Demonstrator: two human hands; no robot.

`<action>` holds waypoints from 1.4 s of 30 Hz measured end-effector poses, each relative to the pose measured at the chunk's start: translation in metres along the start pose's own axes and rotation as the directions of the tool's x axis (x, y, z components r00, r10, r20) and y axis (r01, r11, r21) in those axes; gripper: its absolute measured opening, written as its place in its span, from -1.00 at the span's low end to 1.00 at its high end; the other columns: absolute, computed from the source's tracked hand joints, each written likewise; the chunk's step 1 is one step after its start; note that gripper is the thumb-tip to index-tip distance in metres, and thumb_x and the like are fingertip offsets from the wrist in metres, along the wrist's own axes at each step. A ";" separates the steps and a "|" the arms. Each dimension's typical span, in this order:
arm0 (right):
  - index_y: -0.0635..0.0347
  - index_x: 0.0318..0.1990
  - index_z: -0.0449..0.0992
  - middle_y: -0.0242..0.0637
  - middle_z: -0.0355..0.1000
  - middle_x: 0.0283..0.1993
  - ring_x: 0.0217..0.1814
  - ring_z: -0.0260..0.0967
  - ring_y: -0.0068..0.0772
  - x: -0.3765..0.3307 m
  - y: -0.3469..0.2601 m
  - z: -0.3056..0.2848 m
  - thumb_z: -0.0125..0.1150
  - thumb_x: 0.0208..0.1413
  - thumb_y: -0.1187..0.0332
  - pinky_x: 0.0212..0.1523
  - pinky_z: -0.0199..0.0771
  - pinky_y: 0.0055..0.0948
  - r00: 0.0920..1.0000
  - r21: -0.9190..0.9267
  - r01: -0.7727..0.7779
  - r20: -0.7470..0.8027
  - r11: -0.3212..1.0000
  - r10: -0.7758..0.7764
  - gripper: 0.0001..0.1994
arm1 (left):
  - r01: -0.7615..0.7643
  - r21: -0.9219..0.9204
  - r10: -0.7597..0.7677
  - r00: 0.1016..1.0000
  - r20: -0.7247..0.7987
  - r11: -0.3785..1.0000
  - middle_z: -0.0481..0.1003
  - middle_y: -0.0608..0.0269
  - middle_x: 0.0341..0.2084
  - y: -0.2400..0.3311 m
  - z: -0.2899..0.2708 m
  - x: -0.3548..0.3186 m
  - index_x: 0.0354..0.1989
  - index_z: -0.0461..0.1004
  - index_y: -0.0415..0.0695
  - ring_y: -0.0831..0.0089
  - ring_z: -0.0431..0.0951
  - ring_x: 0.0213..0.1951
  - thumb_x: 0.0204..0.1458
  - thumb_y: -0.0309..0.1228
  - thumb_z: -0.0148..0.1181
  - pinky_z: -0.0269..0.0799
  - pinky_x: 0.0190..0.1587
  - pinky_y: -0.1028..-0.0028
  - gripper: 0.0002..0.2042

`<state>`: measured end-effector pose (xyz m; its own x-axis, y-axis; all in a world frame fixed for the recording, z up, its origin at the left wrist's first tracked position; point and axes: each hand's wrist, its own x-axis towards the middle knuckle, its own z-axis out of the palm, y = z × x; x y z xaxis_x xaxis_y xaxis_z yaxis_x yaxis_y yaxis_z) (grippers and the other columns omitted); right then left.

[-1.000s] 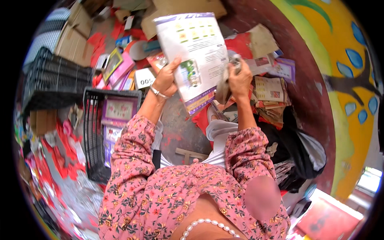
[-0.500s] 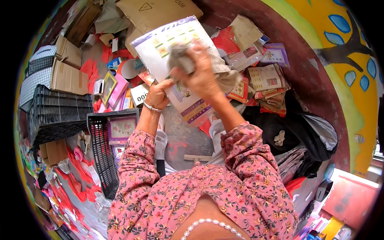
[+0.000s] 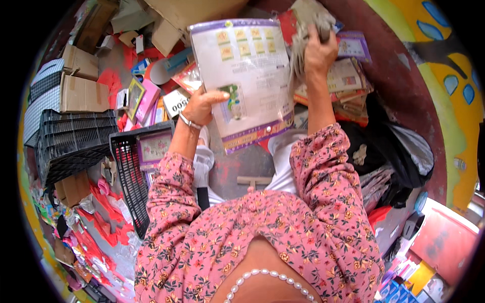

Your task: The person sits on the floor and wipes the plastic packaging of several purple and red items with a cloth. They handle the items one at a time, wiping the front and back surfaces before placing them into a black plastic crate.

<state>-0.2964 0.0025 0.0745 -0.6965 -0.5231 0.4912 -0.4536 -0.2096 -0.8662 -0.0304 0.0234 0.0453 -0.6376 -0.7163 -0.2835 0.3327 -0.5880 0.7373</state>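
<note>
Sheet [image 3: 247, 76] looks light, glossy, floppy; left hand [image 3: 202, 106] pinches its lower edge. Right hand [image 3: 319, 50] clutches soft grey cloth [image 3: 305, 30].

Glossy plastic-wrapped white sheet [image 3: 245, 76] held in left hand [image 3: 201, 105], grey crumpled cloth [image 3: 308, 30] gripped in right hand [image 3: 319, 50] at its right edge; black plastic crate [image 3: 129, 171] lower-left of left hand.

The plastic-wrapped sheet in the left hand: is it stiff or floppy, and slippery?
The sheet probably stays fairly stiff: it stands flat though the left hand holds only its lower edge. Its glossy wrap looks slippery. It seems light.
</note>
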 end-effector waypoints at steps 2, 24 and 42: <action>0.29 -0.30 0.43 -0.17 0.43 -0.38 -0.44 0.37 -0.31 -0.016 -0.026 0.017 0.23 -0.13 0.32 -0.40 0.34 -0.43 0.992 -0.004 0.101 0.076 0.995 -0.101 -0.74 | 0.010 0.046 -0.008 0.999 -0.033 0.999 0.43 0.08 -0.22 -0.006 0.000 0.001 -0.07 0.29 -0.31 0.31 0.46 -0.22 -0.26 -0.60 0.16 0.37 -0.13 0.34 -0.55; 0.01 -0.29 0.44 -0.26 0.31 -0.36 -0.36 0.33 -0.24 -0.143 -0.063 0.031 0.20 -0.36 0.31 -0.37 0.34 -0.34 0.461 0.193 0.532 0.751 0.824 -0.473 -0.67 | -0.106 0.072 0.122 0.953 -0.277 0.992 0.39 -0.01 -0.20 0.012 -0.044 0.017 -0.01 0.18 -0.39 0.25 0.47 -0.22 0.16 -0.23 -0.25 0.39 -0.13 0.34 -0.58; -0.01 0.09 0.24 -0.09 0.34 -0.32 -0.32 0.36 -0.12 -0.047 -0.008 -0.015 0.23 -0.23 0.28 -0.28 0.35 -0.28 0.674 0.078 0.294 0.690 0.953 -0.264 -0.40 | 0.068 -0.424 -0.117 0.989 -0.090 0.903 0.41 -0.14 -0.19 0.034 -0.080 0.004 -0.06 0.24 -0.41 0.15 0.49 -0.20 0.07 -0.36 -0.09 0.44 -0.13 0.26 -0.64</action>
<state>-0.2686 0.0412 0.0593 0.0345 -0.8674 0.4964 -0.5934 -0.4174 -0.6882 0.0338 -0.0297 0.0206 -0.6070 -0.6735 -0.4218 0.5518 -0.7392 0.3862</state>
